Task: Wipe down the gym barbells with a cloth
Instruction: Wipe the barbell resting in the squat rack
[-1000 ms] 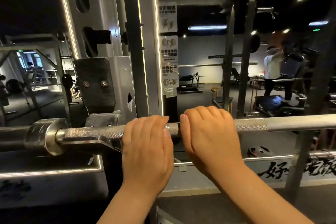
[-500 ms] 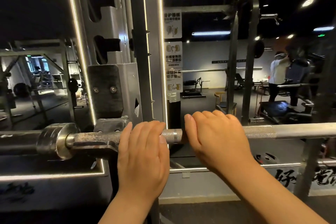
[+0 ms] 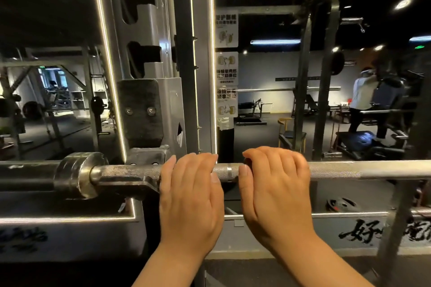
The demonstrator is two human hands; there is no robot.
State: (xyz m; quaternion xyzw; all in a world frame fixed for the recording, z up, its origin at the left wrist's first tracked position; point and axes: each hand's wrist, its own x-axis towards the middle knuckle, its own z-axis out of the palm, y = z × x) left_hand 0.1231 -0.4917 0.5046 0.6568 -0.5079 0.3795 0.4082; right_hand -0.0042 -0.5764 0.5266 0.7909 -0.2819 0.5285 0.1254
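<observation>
A steel barbell (image 3: 338, 170) with knurled grip runs across the view at chest height, resting in a rack hook (image 3: 137, 182) with its collar (image 3: 77, 173) at the left. My left hand (image 3: 190, 196) lies over the bar just right of the hook, fingers curled over the top. My right hand (image 3: 277, 191) grips the bar beside it, a short gap of bare bar between them. No cloth is in view.
The grey rack upright (image 3: 149, 53) with lit edges stands directly behind the bar. A mirror behind shows other racks, a bench and a person (image 3: 363, 100) at the far right. A weight plate (image 3: 341, 204) lies on the floor.
The view has tilted up slightly, so the bar and hands sit lower in frame. Both hands have stayed on the bar in about the same places.
</observation>
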